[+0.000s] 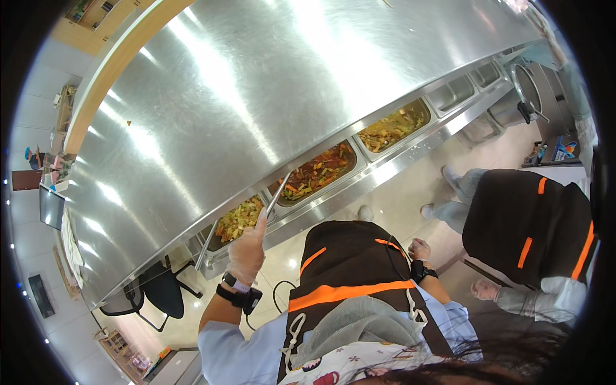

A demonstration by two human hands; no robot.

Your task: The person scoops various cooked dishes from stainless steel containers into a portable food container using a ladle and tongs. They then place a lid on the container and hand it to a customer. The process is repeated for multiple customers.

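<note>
My left hand (247, 254), in a clear plastic glove, grips the metal handle of a serving utensil (280, 193), its index finger stretched along it. The utensil's lower end is hidden. Beside that hand is a metal pan of chopped vegetables (240, 220), with a second metal handle (205, 246) at its left end. To the right, a pan of red-brown saucy food with green and orange pieces (317, 175) sits in the steel counter. My right hand (419, 249), also gloved, is curled by my apron's right side, with nothing visible in it.
A broad stainless steel worktop (231, 106) overhangs the pans. Farther right are a pan of yellowish food (395, 126) and a bare metal pan (451, 94). A co-worker in a dark apron (510, 216) stands close on my right. A black chair (162, 291) is at the left.
</note>
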